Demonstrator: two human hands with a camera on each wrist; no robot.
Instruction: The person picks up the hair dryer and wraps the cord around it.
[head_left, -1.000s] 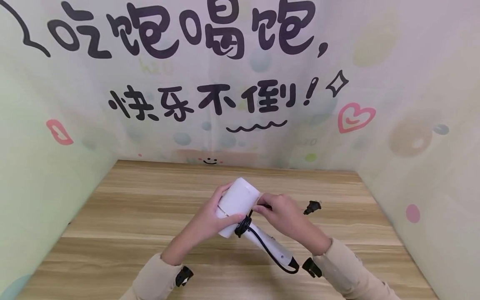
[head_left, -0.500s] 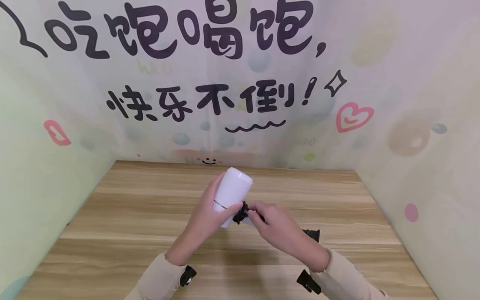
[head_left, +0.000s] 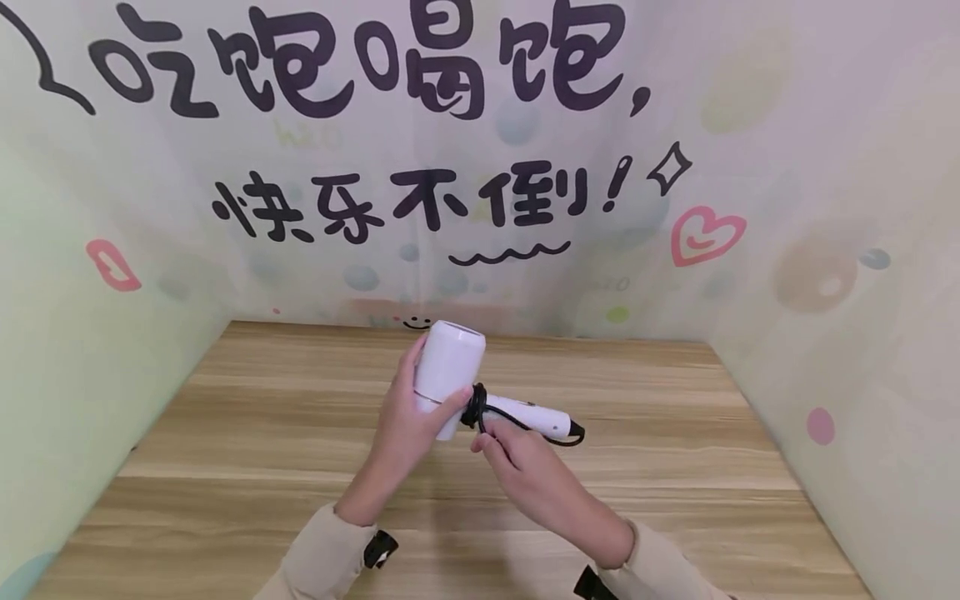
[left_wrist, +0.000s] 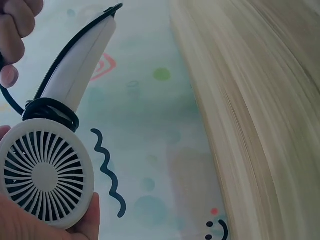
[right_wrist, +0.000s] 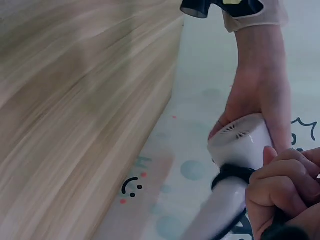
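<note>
A white hair dryer (head_left: 452, 358) is held over the table, its barrel upright and its handle (head_left: 536, 417) pointing right. My left hand (head_left: 401, 421) grips the barrel, thumb across the front. The round slotted grille (left_wrist: 45, 175) shows in the left wrist view. A black power cord (head_left: 474, 407) is wound in several turns round the top of the handle, and a stretch of it runs along the handle to its tip. Just below the handle, my right hand (head_left: 525, 467) pinches the cord with curled fingers (right_wrist: 280, 190). The plug is hidden in the head view.
The wood-grain table (head_left: 300, 467) spreads below both hands. Behind it stands a pale printed wall sheet (head_left: 337, 275), with side panels left and right. Black wrist mounts (head_left: 381, 548) sit on both sleeves.
The left hand has raised the hair dryer up and left, and its handle has swung from down-right to nearly level. The right hand has moved round to below the handle with the cord.
</note>
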